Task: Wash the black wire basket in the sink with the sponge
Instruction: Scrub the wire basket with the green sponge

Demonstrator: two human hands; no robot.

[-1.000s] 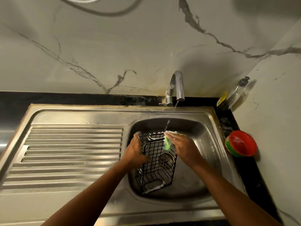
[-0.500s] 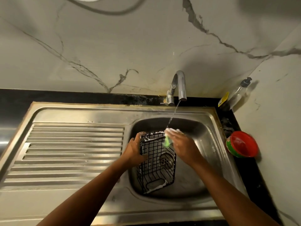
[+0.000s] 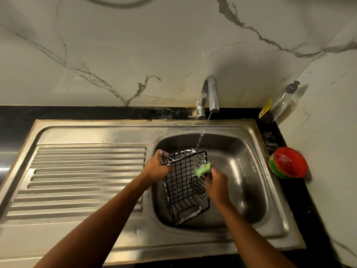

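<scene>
The black wire basket (image 3: pixel 185 188) stands tilted in the steel sink (image 3: pixel 249 182), with white foam on its rims. My left hand (image 3: pixel 157 167) grips the basket's upper left rim. My right hand (image 3: pixel 216 180) holds the green sponge (image 3: pixel 203 169) against the basket's right side, below the top rim. A thin stream of water falls from the tap (image 3: pixel 209 95) onto the basket's far edge.
A ribbed steel draining board (image 3: pixel 81 176) lies left of the bowl. On the black counter at the right stand a red bowl (image 3: pixel 287 163) and a clear soap bottle (image 3: pixel 280 102). Marble walls close in behind and on the right.
My right hand has slid the sponge from the basket's top rim down and to the right along its side. The left hand keeps its hold on the rim.
</scene>
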